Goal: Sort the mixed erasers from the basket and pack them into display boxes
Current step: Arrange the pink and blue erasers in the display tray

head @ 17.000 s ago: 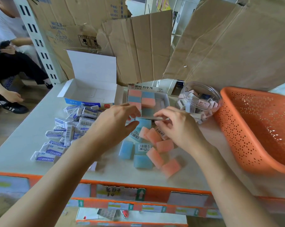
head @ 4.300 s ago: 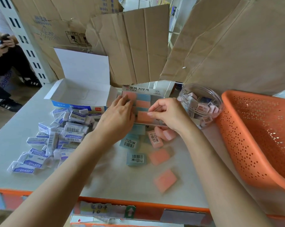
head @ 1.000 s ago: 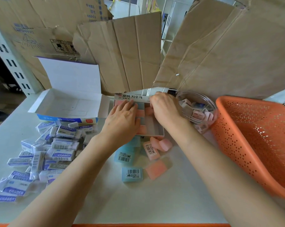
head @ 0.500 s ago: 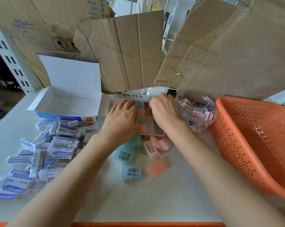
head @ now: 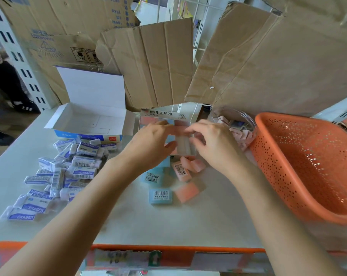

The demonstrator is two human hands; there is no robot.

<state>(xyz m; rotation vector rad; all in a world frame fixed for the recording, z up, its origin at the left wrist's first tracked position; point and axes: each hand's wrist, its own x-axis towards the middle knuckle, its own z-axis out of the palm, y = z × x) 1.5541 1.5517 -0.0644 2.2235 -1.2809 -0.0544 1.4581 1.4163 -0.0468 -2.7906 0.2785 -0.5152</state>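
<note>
A small display box point(head: 185, 151) with a Korean label stands at the middle back of the table, partly filled with pink and blue erasers. My left hand point(head: 150, 144) lies over its left half, fingers straight on the erasers. My right hand point(head: 214, 144) reaches in from the right, its fingertips touching the erasers near the box's middle; the blur hides any grip. In front of the box lie loose blue erasers point(head: 161, 196) and pink erasers point(head: 186, 191). To the right stands the orange basket point(head: 308, 166).
A heap of white-and-blue wrapped erasers point(head: 69, 170) covers the table's left side, before an open white box point(head: 92, 120). A clear jar point(head: 236, 124) of small erasers sits between the display box and the basket. Cardboard sheets rise behind. A person sits at far left.
My right hand has come back from the box's far edge to its middle. My left hand stays on the box's left half. Over the longer span, several loose erasers went into the box.
</note>
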